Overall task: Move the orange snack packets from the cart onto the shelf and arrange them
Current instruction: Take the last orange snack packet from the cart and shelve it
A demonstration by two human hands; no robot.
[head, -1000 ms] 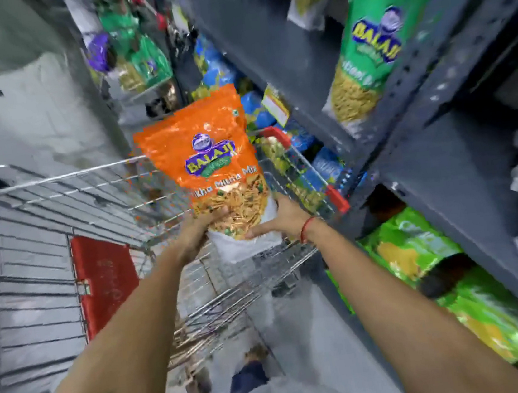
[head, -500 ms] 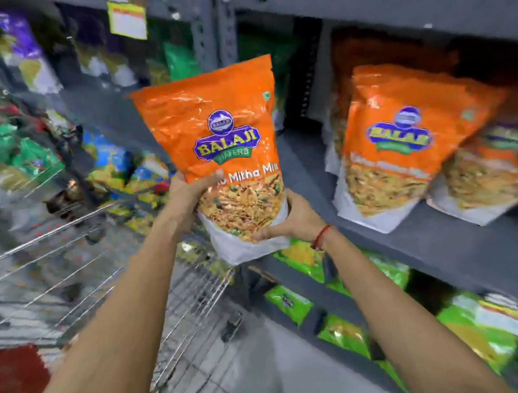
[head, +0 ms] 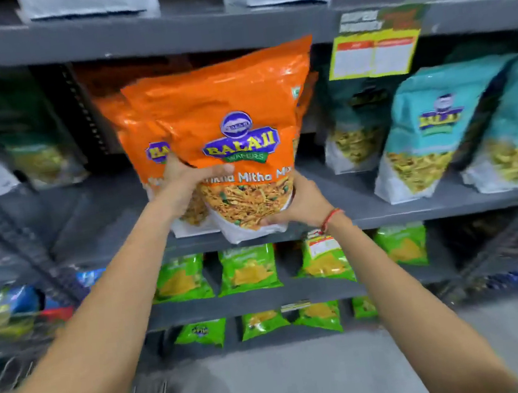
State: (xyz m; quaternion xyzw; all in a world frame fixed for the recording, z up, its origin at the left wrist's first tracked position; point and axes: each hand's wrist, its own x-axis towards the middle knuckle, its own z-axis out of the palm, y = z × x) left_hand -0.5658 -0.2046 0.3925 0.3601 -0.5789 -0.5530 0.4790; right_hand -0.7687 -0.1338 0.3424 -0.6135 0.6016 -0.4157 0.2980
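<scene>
A large orange snack packet [head: 226, 102] stands upright at the front edge of the grey middle shelf [head: 97, 222], held in both hands. My left hand [head: 184, 182] grips its left side just below the logo. My right hand [head: 301, 204] cups its lower right corner, a red thread on the wrist. Right behind it stand more orange packets [head: 142, 135], one peeking out on the left, another edge showing on the right. Only blurred wires of the cart [head: 5, 371] show at the lower left.
Teal packets [head: 431, 123] stand to the right on the same shelf, dark green ones [head: 37, 158] to the left. A yellow price tag [head: 374, 54] hangs from the shelf above. Small green packets [head: 247, 269] fill the two lower shelves. Grey floor lies below.
I have turned from the cart to face the shelf. The orange packet moved from mid-air onto the shelf edge, in front of the other orange packets. Both hands kept their grip.
</scene>
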